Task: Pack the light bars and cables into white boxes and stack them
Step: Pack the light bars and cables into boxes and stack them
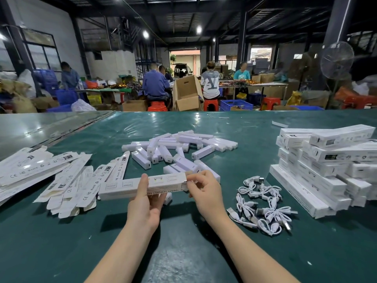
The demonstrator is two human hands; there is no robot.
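I hold a long white box (122, 187) level above the green table (183, 252). My left hand (145, 203) grips its middle from below, thumb on top. My right hand (206, 193) pinches the flap at the box's right end. Beyond the box lies a loose heap of white light bars (179, 148). A tangle of white cables (263, 205) lies to the right of my right hand. Flat unfolded white boxes (61, 180) are spread at the left. Packed white boxes (326, 166) are stacked at the right.
A small white scrap (279, 124) lies far back on the table. Behind the table, several people sit at other benches among cardboard cartons (186, 94), blue crates (236, 104) and red stools. A standing fan (336, 60) is at the back right.
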